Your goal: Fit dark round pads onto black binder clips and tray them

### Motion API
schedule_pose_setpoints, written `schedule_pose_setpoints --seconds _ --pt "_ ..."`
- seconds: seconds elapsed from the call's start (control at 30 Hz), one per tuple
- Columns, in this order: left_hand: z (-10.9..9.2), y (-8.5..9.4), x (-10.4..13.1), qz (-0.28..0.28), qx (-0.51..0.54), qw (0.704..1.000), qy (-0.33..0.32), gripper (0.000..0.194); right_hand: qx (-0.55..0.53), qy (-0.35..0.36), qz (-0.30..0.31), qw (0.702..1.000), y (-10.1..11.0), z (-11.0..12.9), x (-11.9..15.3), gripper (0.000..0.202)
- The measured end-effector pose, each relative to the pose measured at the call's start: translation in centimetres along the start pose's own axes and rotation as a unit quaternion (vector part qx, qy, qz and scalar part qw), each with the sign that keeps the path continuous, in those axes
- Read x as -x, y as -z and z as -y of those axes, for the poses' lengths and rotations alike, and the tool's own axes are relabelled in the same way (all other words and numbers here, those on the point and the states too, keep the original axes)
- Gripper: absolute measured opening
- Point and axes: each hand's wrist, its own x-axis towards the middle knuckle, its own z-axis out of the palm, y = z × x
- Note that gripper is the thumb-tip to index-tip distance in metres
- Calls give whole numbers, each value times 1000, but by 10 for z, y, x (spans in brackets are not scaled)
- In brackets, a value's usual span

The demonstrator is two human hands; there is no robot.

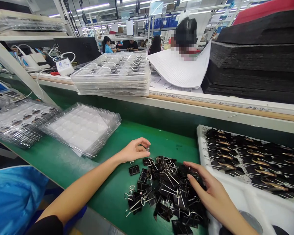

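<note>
A pile of black binder clips (173,186) with silver wire handles lies on the green tabletop (137,127). My left hand (135,150) is just above the pile's far left edge, its fingers curled round a small, shiny, clear-looking piece that I cannot make out. Close below that hand sits a single binder clip (134,168). My right hand (205,184) reaches over the right side of the pile, thumb and fingers apart, fingertips at the clips. To its right a white foam tray (200,143) holds rows of black clips with brownish curved pieces.
Stacked clear plastic trays (88,130) stand at the left, with more trays (22,120) beyond. On the raised shelf (176,98) are a tray stack (112,73), papers (183,67) and black foam sheets (254,62). People sit behind it.
</note>
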Motion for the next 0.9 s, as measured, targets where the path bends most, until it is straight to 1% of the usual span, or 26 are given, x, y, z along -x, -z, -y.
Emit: schedule_pose_setpoints --seconds 0.27,0.4,0.7,0.9 --pt "2 3 -2 11 44 999 -9 48 0 -1 10 1000 -1 -4 1 38" --pt "5 4 -3 7 39 999 -10 47 -2 -4 10 1000 -1 -6 2 38" --pt "-4 1 -2 3 32 999 -5 38 2 -10 8 1000 -1 -4 1 36" --pt "-4 2 -3 13 42 999 -6 32 10 0 8 1000 -1 -5 2 37"
